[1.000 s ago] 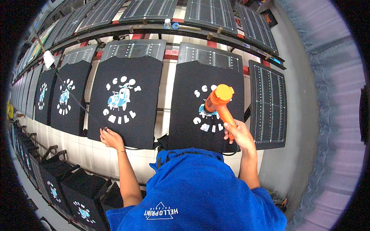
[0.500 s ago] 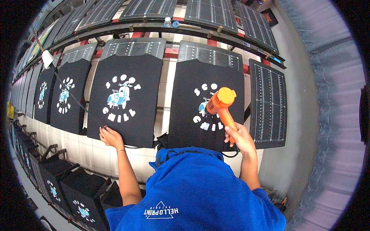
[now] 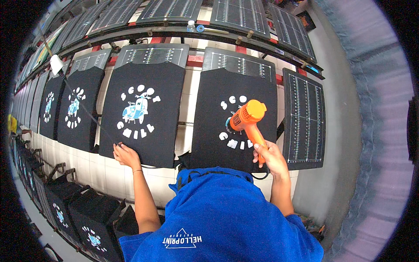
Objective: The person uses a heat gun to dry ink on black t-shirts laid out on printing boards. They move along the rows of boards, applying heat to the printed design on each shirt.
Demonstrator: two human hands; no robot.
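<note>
My right hand (image 3: pixel 271 158) is closed around the handle of an orange heat gun (image 3: pixel 251 114), which hangs over a black T-shirt (image 3: pixel 209 131) on the right. Its barrel covers part of the white and blue scooter print below. My left hand (image 3: pixel 126 156) is closed on a thin dark cord (image 3: pixel 89 114) at the lower left corner of another black T-shirt (image 3: pixel 168 109). That cord slants up to a white fitting (image 3: pixel 56 65); a piece of black cable also shows below my right hand. Both shirts lie flat on grey printing boards.
More printed black shirts (image 3: pixel 80 109) lie on boards to the left, with another row (image 3: pixel 94 214) behind at lower left. A bare ruled board (image 3: pixel 304 118) stands at right. Beyond a dark rail sit further boards, a small bottle (image 3: pixel 190 26) and a blue tape roll (image 3: pixel 200 28).
The heat gun's nozzle has shifted slightly left over the scooter print. My left hand stays in nearly the same place on the cord.
</note>
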